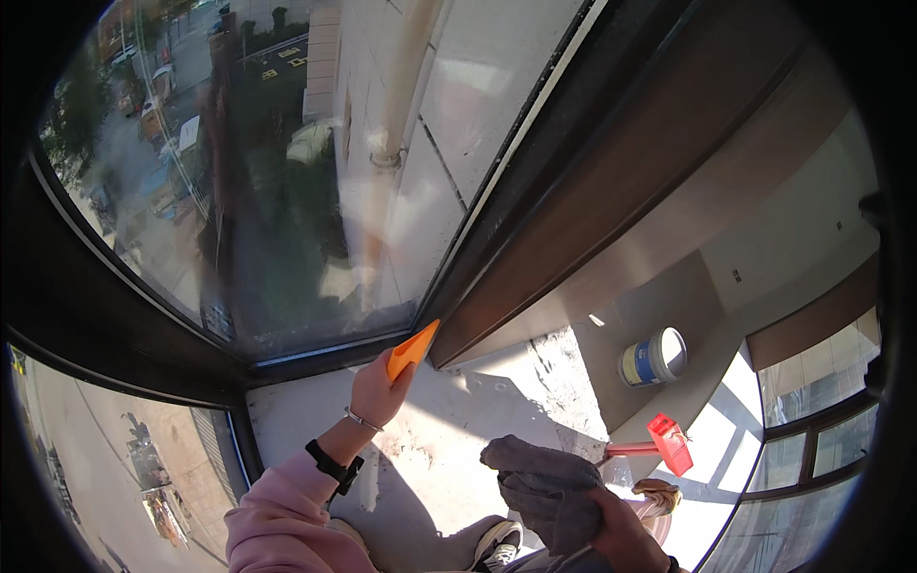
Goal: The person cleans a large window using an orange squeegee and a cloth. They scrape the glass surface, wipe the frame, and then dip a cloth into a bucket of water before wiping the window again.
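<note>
Nearest to us, at the lower edge, the right hand (626,535) has its fingers curled into a bunched dark-grey fabric cloth (549,492); we see the grip from behind, with the fingertips hidden by the folds. Left of the cloth we find a dark lace-up shoe with pale edging (499,546) on the pale, stained floor (411,487). A long pink fabric sleeve (291,520) leads to a black wristband (334,468) and a slim silver-coloured bracelet (363,420).

Beyond these, the left hand (377,392) is drawn close around the rear of a flat bright-orange wedge-shaped tool (413,351), and we see no slack in its hold. The tool points up and right, its dark-edged tip at the window's lower right corner, by the broad dark-brown frame (573,172); we cannot tell whether they touch.

Right of the grey cloth we note a crumpled tan cloth (659,495) and, just past it, a red box-shaped plastic head on a red rod (671,444). Farther off is a white cylindrical bucket with a blue-and-yellow band (654,358). Through the clear glass pane (287,191) we see a pale round pipe (392,124) along a light outer wall.
</note>
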Tool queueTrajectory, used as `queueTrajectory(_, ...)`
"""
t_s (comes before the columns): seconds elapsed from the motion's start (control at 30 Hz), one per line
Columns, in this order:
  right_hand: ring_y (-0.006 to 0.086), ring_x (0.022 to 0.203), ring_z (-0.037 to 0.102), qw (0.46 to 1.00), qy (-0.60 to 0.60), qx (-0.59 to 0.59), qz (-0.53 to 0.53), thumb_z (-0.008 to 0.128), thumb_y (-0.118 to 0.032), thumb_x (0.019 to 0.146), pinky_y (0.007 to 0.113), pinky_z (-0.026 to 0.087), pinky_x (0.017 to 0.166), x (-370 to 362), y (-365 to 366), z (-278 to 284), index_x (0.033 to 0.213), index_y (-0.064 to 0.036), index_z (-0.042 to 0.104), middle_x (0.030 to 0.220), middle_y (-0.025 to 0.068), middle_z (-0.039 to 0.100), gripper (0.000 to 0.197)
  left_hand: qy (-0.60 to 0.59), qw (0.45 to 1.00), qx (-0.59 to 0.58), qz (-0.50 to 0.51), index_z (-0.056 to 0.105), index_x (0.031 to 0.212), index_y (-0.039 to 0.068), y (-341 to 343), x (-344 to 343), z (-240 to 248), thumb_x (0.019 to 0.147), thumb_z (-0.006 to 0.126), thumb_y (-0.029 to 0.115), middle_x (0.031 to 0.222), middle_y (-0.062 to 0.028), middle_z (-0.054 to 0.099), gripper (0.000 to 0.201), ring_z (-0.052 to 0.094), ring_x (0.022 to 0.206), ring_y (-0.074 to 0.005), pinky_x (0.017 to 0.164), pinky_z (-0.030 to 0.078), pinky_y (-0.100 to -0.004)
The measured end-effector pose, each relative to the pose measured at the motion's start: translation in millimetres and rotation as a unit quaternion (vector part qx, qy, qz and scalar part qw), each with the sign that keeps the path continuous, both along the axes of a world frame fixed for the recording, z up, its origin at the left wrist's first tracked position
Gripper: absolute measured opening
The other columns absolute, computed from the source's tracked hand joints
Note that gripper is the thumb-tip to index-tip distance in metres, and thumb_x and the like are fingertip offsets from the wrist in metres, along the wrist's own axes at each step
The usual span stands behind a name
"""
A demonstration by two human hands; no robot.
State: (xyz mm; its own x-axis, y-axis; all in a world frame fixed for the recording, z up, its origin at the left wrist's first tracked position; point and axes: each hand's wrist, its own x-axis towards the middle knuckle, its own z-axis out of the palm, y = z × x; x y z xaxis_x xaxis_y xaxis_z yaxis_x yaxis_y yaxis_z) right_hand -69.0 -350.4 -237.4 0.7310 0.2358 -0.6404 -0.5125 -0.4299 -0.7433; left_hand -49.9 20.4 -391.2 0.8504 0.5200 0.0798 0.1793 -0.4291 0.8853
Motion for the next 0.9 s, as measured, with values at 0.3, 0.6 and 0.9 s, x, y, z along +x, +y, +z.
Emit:
queueTrajectory(0.3,0.0215,0.107,0.060,0.997,0.012,0.071,0.018,0.047,-0.013,0.092,0.036,0.047,0.097,3,13,7,0.117,0.0020,0.055,0.114,0.0127,0.062,0.030,-0.263,0.962,-0.027,0.070,0.064,0.109,0.005,0,15,173,0.087,0.065,0.018,0.085,-0.0126,0.068,0.026,0.067,0.073,-0.0236,0.065,0.051,-0.0283)
queueTrajectory(0.6,0.0225,0.107,0.060,0.943,0.173,0.199,-0.201,0.053,-0.010,0.089,0.036,0.046,0.098,-4,5,5,0.119,0.0020,0.054,0.116,0.0141,0.061,0.032,-0.252,0.962,-0.022,0.101,0.065,0.107,0.004,9,54,181,0.084,0.068,0.021,0.074,-0.0116,0.066,0.028,0.065,0.063,-0.0229,0.061,0.051,-0.0297)
queueTrajectory(0.9,0.0210,0.105,0.060,0.922,-0.246,-0.127,0.272,0.058,-0.002,0.085,0.035,0.047,0.098,-24,12,47,0.117,0.0007,0.055,0.112,0.0139,0.062,0.033,-0.237,0.968,-0.068,0.050,0.065,0.106,0.001,12,25,146,0.081,0.071,0.022,0.078,-0.0102,0.069,0.034,0.067,0.069,-0.0168,0.066,0.051,-0.0267)
